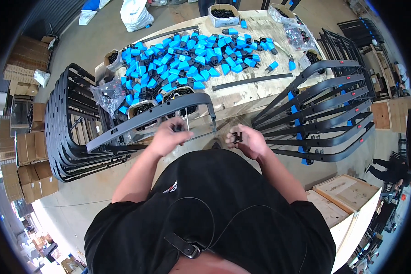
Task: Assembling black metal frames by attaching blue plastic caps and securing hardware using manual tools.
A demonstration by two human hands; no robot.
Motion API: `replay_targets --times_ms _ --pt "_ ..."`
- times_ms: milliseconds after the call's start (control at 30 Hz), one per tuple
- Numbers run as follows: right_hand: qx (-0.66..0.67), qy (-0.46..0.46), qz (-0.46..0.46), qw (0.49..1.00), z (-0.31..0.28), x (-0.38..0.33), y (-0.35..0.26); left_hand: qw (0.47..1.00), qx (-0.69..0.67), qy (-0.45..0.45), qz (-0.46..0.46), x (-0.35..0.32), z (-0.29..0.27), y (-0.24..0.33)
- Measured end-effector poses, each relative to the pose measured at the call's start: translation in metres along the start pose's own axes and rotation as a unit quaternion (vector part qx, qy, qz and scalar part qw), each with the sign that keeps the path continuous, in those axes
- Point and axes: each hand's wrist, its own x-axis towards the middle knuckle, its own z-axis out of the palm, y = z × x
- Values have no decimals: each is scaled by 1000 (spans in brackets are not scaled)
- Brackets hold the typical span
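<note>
My left hand (169, 138) is closed at the near side of a dark grey metal frame (160, 112). A thin silvery metal rod (187, 119) stands upright from its fingers, in front of the frame's curved bar. What kind of tool the rod is, I cannot make out. To the right of the frame's bent end, my right hand (249, 140) is turned palm up with curled fingers. Several small black parts (237, 137) lie in it, apart from the frame.
A pile of blue and black plastic pieces (187, 57) covers much of the wooden table (255, 93). Similar frames stand stacked at the left (61, 123) and fanned out at the right (324, 116). Boxes of small black parts (223, 16) sit around the table. A wooden crate (345, 192) is behind right.
</note>
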Motion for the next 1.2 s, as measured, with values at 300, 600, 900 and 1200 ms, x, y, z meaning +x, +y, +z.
replay_targets --times_ms 300,600,900,1200 --pt "12 -146 53 988 128 -5 52 930 207 64 296 -73 16 1" --pt "33 -121 59 990 154 -9 120 868 396 11 300 -130 -4 -17" --pt "35 -88 32 995 176 -23 152 839 419 -47 343 -144 -5 -35" --pt "-27 -45 -17 998 144 -29 159 932 248 14 264 -137 5 -37"
